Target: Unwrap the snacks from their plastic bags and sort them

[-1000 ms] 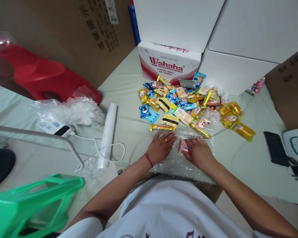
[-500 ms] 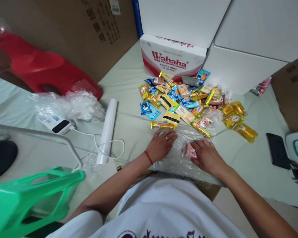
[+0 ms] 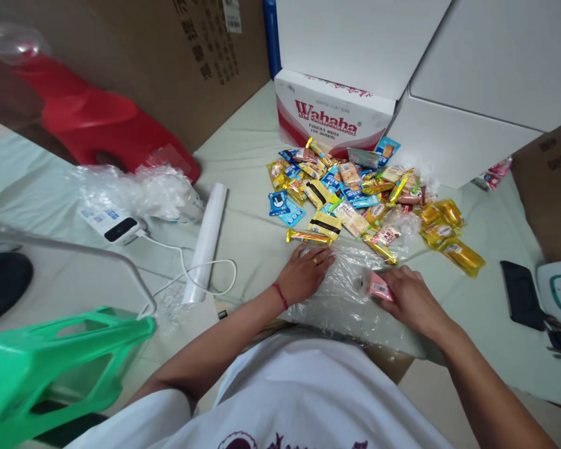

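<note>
The clear plastic bag point(image 3: 346, 293) is thin, crinkled film with a glossy sheen. The pink packet point(image 3: 380, 287) looks like smooth, shiny plastic wrap. The snack wrappers point(image 3: 355, 199) are glossy foil and plastic, many gold. The table cover point(image 3: 243, 162) is matt, pale green cloth, lightly creased. The Wahaha box point(image 3: 330, 115) is printed cardboard; the brown carton point(image 3: 168, 62) is matt, plain cardboard. The green stool point(image 3: 60, 368) is smooth moulded plastic.
</note>
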